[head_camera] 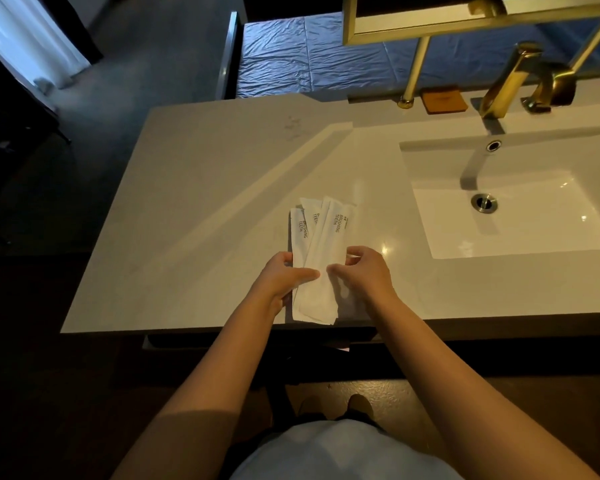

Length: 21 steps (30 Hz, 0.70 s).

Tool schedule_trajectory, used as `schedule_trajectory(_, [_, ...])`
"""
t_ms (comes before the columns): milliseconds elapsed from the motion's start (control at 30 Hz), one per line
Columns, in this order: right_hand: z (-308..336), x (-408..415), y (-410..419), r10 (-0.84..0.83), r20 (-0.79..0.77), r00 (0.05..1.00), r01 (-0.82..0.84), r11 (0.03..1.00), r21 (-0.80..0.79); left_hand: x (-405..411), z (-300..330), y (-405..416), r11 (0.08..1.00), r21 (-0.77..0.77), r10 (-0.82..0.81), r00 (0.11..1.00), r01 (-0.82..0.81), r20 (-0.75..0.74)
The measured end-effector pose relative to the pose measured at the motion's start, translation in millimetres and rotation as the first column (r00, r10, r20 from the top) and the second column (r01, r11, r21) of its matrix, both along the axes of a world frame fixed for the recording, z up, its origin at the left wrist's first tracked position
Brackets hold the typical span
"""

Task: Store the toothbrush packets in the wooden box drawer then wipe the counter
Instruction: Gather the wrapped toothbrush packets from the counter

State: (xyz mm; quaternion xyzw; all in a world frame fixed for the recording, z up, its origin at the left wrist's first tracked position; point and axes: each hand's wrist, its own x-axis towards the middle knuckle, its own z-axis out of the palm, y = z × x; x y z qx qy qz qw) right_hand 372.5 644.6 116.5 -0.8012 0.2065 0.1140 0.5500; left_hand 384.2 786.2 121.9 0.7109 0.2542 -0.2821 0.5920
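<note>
Item: white paper toothbrush packets [317,258], several, fanned and overlapping near the front edge of the pale stone bench [205,188]. Our left hand [284,275] pinches their left side; our right hand [361,271], fingers curled, nips the right edge, apparently squaring them into one stack for carrying. Wooden box drawer: not visible.

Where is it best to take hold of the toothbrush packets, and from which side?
Probably the near ends, from both long sides: the packets lie fanned lengthwise, overlapping nearest the counter edge, where left hand and right hand already pinch.
</note>
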Motion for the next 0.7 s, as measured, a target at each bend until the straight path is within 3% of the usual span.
schedule_trajectory(200, [5.0, -0.3, -5.2, -0.065, -0.101, 0.993, 0.084, 0.979, 0.187, -6.4, 4.2, 3.1, 0.997, -0.053, 0.056, 0.998, -0.058, -0.043])
schedule_trajectory(333, [9.7, 1.6, -2.6, -0.084, -0.191, 0.978, 0.131, 0.960, 0.248, -6.5, 9.1, 4.2, 0.990, 0.031, -0.138, 0.989, 0.140, -0.056])
schedule_trajectory(433, [13.0, 5.9, -2.0, -0.091, -0.247, 0.965, 0.160, 0.948, 0.277, -7.1, 5.2, 2.6, 0.991, -0.036, -0.127, 0.992, 0.127, -0.013])
schedule_trajectory(600, [18.4, 10.0, -18.7, -0.002, -0.156, 0.988, 0.033, 0.979, 0.200, -12.8, 1.3, -0.3, 0.989, -0.145, 0.025, 0.998, -0.033, -0.055])
schedule_trajectory(700, [21.9, 15.8, -35.2, 0.061, -0.144, 0.988, -0.044, 0.992, 0.120, -14.3, 0.3, -2.1, 0.996, -0.088, -0.001, 1.000, 0.000, -0.015])
